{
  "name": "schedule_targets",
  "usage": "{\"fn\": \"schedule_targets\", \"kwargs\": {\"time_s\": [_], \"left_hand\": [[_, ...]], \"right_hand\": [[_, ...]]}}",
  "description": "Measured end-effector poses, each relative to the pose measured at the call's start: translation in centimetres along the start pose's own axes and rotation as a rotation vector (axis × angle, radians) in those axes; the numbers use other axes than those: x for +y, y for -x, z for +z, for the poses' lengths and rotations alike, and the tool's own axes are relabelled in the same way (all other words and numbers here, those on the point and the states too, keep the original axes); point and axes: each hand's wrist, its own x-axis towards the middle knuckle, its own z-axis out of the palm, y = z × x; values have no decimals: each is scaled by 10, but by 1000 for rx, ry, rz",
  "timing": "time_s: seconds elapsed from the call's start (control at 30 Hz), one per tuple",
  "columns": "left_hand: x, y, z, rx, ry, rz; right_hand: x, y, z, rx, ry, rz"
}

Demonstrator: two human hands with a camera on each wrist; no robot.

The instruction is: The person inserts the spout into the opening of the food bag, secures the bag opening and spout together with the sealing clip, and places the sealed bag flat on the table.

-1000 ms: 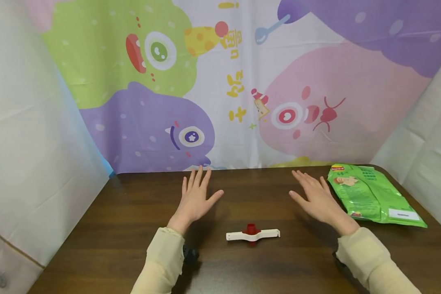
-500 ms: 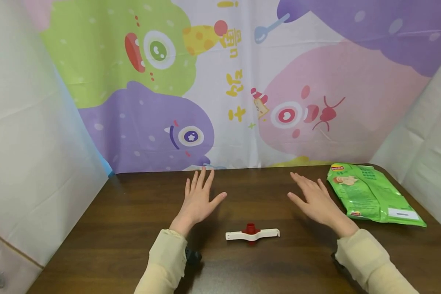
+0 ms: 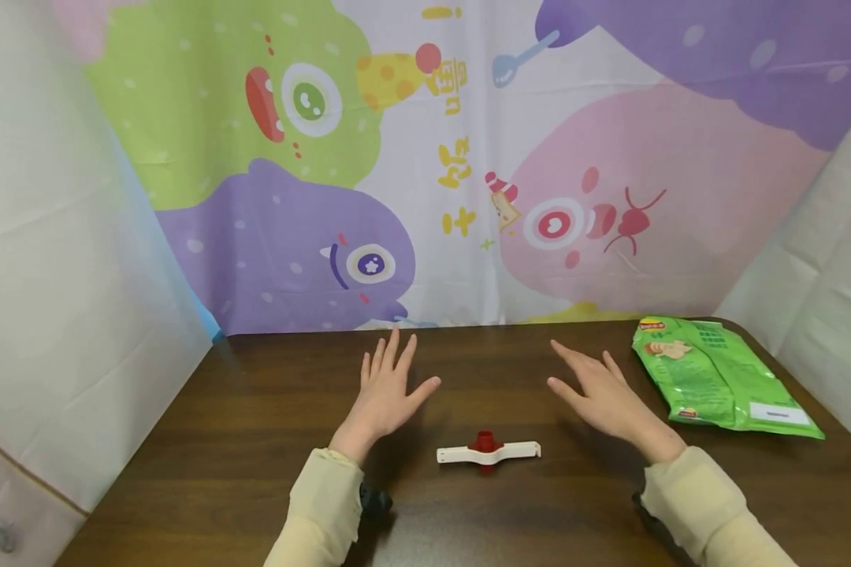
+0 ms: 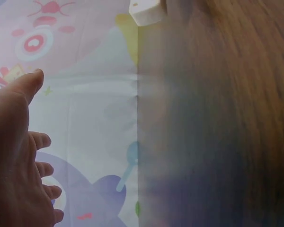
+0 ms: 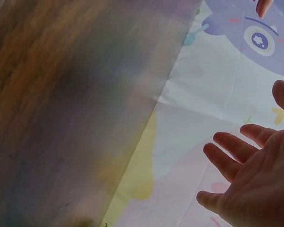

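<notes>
Left hand (image 3: 383, 398): fingers spread, thumb out, over the dark wooden table (image 3: 241, 480).
Right hand (image 3: 606, 402): fingers extended, thumb apart, near the green bag (image 3: 726, 382).
White clip (image 3: 488, 455): lies between the wrists, red spout (image 3: 485, 439) at its middle.
Curtain (image 3: 461, 276): cartoon monsters, behind the table.

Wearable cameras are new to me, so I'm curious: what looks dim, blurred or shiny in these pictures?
Head view: bright, fairly clear, glints on the green bag. Left wrist view: dimmer, left hand shadowed, tabletop blurred and faintly mirroring the patterned cloth. Right wrist view: also dim, tabletop smeared, right hand clearer than it.
</notes>
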Motion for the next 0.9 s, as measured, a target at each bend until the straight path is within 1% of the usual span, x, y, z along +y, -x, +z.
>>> {"fn": "schedule_targets", "kwargs": {"time_s": [0.17, 0.3, 0.5, 0.67, 0.83, 0.9], "left_hand": [[3, 2, -1, -26, 19, -6], [4, 3, -1, -49, 32, -10], [5, 5, 0, -63, 69, -19], [7, 8, 1, -75, 73, -10], [9, 9, 3, -79, 74, 3], [10, 10, 3, -79, 72, 11]], "right_hand": [[-3, 1, 1, -29, 0, -3], [-5, 1, 2, -30, 5, -16], [-8, 0, 5, -26, -1, -43], [-11, 1, 8, -40, -15, -38], [-13, 1, 11, -49, -20, -52], [-14, 1, 11, -67, -21, -51]]}}
